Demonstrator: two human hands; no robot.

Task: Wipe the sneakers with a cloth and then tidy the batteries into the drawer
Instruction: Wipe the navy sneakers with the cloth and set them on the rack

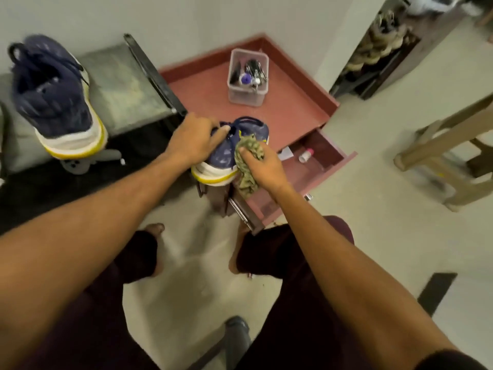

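Right hand curled round the bunched olive cloth, pressing it on the navy sneaker at the red bench's near edge. Left hand grips the sneaker's collar. The drawer stands open on the bench's right. Farther back on the bench, a clear tub holds dark, blurred items, maybe batteries. The second sneaker sits left of the bench.

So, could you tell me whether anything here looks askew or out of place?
The second navy sneaker with the white-and-yellow sole sits with its heel seemingly overhanging the grey bench's front edge. In the open reddish-brown drawer, a small white bottle with a pink cap lies on its side.
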